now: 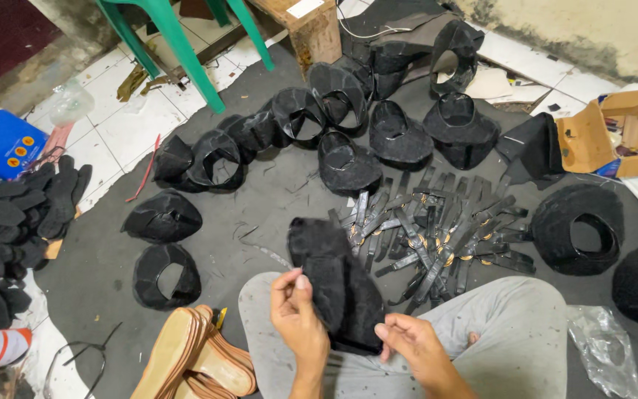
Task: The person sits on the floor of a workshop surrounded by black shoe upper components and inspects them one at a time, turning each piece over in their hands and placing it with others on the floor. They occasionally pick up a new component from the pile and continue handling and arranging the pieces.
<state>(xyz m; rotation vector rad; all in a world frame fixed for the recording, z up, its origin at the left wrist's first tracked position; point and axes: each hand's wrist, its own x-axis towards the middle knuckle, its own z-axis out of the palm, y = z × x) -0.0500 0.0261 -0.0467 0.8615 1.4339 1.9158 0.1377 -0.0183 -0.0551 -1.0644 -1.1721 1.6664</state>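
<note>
on the dark floor mat [275, 199] ringed with black shoe uppers [341, 159], your left hand [298, 310] pinches the black fuzzy upper piece [337, 284] over your lap while your right hand [419, 349] grips its lower edge, steadying it.

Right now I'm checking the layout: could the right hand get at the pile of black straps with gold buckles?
Probably yes: the right hand holds the black suede piece but lies close to the strap pile, nothing between.

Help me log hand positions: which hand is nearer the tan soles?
Left. The left hand pinches the black suede piece just right of the tan soles; the right hand is farther right.
</note>
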